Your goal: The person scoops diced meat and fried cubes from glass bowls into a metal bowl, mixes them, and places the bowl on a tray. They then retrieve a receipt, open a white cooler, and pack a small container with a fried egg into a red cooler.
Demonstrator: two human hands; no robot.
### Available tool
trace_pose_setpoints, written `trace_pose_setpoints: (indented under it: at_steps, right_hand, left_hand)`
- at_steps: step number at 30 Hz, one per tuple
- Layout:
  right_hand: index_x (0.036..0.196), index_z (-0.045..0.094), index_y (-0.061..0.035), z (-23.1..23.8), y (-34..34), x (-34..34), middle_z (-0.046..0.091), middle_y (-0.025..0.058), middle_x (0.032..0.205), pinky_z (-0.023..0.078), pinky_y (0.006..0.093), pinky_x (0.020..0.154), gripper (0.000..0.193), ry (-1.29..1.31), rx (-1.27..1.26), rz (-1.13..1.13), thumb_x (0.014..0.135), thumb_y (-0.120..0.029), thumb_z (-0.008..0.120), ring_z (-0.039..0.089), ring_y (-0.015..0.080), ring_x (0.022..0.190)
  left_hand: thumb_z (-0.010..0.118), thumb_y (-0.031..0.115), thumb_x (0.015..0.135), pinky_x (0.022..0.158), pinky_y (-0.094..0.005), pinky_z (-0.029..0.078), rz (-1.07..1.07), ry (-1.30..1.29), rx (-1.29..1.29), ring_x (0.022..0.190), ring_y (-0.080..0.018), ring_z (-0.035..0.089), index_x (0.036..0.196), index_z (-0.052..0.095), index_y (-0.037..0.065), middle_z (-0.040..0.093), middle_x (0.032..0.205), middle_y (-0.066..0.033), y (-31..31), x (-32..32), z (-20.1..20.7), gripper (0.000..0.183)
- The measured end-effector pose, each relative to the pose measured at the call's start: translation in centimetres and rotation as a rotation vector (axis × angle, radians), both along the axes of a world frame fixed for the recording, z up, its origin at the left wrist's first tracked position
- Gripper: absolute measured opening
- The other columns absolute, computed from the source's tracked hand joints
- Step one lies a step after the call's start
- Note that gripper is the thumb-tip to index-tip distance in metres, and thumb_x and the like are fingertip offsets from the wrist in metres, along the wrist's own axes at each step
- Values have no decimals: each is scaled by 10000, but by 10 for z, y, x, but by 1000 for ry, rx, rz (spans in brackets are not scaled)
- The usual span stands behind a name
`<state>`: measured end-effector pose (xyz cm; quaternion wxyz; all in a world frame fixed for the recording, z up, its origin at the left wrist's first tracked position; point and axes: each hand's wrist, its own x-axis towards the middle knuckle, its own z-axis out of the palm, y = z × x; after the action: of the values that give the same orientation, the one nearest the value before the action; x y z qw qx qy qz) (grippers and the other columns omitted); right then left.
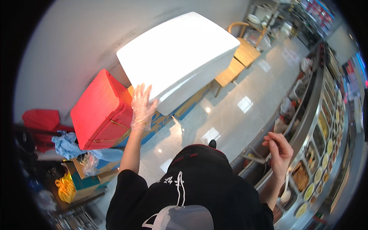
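Observation:
A large white box (180,50) with a smooth lid stands along the wall, ahead and left. My left hand (142,107), in a clear plastic glove, rests with spread fingers on the near left corner of its lid. My right hand (280,153) is bare and hovers beside the metal food counter (268,173), fingers loosely bent, nothing seen in it. Below its wrist, a white ladle (286,196) lies among the food trays. A red box (97,111) with a cord across its side stands just left of my gloved hand.
Wooden chairs (230,73) stand beyond the white box. Blue-and-brown cartons (191,103) are under it. The counter on the right holds several food trays (301,177) and small round bowls (318,175). Blue cloth (66,145) and a yellow bag (66,188) lie at left. Tiled floor (199,122) runs between.

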<state>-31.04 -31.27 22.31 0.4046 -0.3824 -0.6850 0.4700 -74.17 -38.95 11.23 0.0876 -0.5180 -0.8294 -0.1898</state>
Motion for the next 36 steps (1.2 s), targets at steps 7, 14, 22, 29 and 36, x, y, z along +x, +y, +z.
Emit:
trace_pose_setpoints:
  at_steps: [7,14,22,29,36]
  right_hand:
    - [1040,621,47,-23,127,-79,634,83,870,485,238,717,183,-83,-222,408,884,-11,545,609,130,772]
    - [1032,634,22,-50,202,-219,663,84,868,482,259,701,199,-220,-212,662,874,-73,559,609,125,762]
    - [904,649,14,-119,257,-329,644,226,863,488,410,736,278,-808,203,630,771,-219,578,623,353,819]
    - [817,647,12,-150,255,-352,637,211,779,488,409,701,250,-829,196,612,747,-224,598,621,349,754]
    - [706,604,0,-130,279,-386,521,12,550,352,251,470,205,-510,-322,842,845,-151,598,466,87,494]
  left_hand:
    - [756,63,708,936,-372,451,-64,-76,507,1140,-268,507,1204,519,26,526,1216,-140,27,-21,87,551]
    - [734,82,767,741,-243,524,52,-485,632,976,-135,566,1187,544,57,506,1255,-65,46,-45,157,461]
    - [761,155,744,793,-267,511,-46,-476,645,972,-155,570,1154,557,28,566,1152,-86,52,-73,175,476]
    - [798,170,701,809,-306,496,-146,-351,685,947,-202,606,1096,568,26,598,1065,-98,58,-93,184,479]
    - [822,179,661,790,-304,490,-119,-300,685,918,-209,610,1098,567,24,609,1024,-98,58,-100,188,529]
